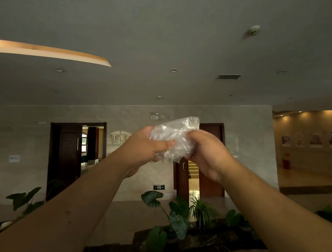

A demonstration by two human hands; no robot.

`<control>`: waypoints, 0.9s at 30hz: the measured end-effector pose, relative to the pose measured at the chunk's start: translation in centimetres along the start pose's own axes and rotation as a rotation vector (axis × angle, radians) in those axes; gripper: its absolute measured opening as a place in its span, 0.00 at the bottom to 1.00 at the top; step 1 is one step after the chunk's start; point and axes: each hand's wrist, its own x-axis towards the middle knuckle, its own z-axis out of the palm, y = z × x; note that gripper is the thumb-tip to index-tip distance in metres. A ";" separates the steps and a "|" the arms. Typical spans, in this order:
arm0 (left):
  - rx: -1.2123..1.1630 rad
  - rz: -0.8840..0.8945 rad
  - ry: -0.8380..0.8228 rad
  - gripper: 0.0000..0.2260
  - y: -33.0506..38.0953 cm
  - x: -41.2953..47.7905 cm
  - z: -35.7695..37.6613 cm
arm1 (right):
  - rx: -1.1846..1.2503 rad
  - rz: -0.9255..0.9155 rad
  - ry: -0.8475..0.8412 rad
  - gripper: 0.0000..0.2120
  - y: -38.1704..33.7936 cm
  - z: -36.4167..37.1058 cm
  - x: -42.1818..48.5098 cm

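Note:
Both my arms are stretched out in front of me at chest height. A crumpled clear plastic bag (175,137) is held between my two hands. My left hand (145,147) grips its left side, with the thumb pressed across the plastic. My right hand (207,152) grips its right side, fingers curled round the crumpled film. What the bag holds, if anything, cannot be made out.
I face a dim lobby. A planter with broad-leaved plants (174,220) stands low in front of me. A dark wooden door (70,155) stands open at the left and another doorway (194,173) behind my hands. A lit corridor (311,146) runs off at the right.

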 end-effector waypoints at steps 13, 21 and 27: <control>0.003 0.100 0.134 0.13 -1.7 0.6 -0.1 | -0.270 -0.010 0.056 0.08 0.6 -0.6 0.8; -0.015 0.082 0.138 0.12 -3.0 0.4 -0.9 | -0.292 0.010 0.066 0.05 1.6 0.6 0.9; -0.042 0.074 0.118 0.13 -5.0 0.0 -3.2 | -0.312 0.020 0.061 0.07 2.8 2.9 0.9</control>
